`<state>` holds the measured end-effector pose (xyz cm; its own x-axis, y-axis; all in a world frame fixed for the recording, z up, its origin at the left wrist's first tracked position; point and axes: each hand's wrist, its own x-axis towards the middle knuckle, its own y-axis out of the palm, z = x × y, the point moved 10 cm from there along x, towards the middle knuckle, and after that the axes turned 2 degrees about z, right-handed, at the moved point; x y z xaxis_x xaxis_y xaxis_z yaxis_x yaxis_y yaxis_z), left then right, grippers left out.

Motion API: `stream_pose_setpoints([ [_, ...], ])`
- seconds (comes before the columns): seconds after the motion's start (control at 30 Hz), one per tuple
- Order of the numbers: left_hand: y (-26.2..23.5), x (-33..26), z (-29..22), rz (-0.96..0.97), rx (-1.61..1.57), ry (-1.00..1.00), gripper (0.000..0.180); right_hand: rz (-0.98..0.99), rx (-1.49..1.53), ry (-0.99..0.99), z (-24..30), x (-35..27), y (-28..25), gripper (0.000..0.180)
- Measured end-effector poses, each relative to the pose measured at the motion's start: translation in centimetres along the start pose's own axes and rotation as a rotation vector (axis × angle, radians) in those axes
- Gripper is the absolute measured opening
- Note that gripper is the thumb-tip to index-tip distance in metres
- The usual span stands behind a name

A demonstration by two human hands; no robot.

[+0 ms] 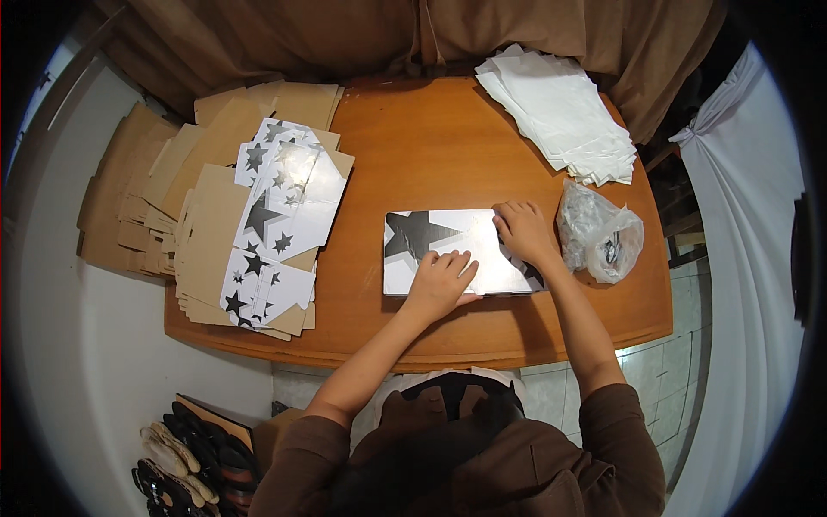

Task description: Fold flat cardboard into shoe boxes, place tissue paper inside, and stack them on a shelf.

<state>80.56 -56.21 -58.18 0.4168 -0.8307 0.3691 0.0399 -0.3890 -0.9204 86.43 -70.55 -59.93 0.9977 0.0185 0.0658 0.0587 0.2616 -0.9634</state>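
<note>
A flat, closed cardboard box (474, 226), white and silver with dark star prints, lies on the wooden table in front of me. My left hand (444, 280) rests on top of it near the front edge. Its fingers are spread over the lid and the thumb is along the near edge. My right hand (523, 231) is at the box's far right corner, with fingers bent over the far edge and the thumb on the lid. My right hand and forearm hide part of the box's right end.
Stacks of brown cardboard sheets (207, 233) cover the table's left side, a star-printed unfolded box blank (301, 194) on top. White paper sheets (560, 112) lie at the back right. A clear plastic bag (594, 228) sits right of the box. Shoes (185, 457) stand at lower left.
</note>
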Motion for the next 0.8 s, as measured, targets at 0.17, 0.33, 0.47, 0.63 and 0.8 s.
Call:
stream_pose_setpoints([
  [0.17,0.1,0.2,2.1,0.012,0.041,0.075,0.058,-0.032,0.082,0.054,-1.2,-0.2,-0.6,0.027],
  [0.33,-1.7,-0.1,7.1,0.027,0.152,-0.043,0.054,0.024,0.092,0.189,-1.7,-2.2,-0.8,0.027],
  [0.47,-2.3,-1.6,9.5,-0.023,0.2,-0.192,0.052,0.085,0.249,0.236,-1.0,-4.6,0.4,0.027],
  [0.63,1.0,-5.9,10.5,0.021,0.007,-0.367,0.055,-0.197,0.802,0.199,-2.5,-8.8,6.3,0.034],
  [0.8,4.4,-11.1,6.3,0.311,-0.082,-0.234,0.074,-0.14,1.37,0.376,1.3,-13.2,8.1,0.057],
])
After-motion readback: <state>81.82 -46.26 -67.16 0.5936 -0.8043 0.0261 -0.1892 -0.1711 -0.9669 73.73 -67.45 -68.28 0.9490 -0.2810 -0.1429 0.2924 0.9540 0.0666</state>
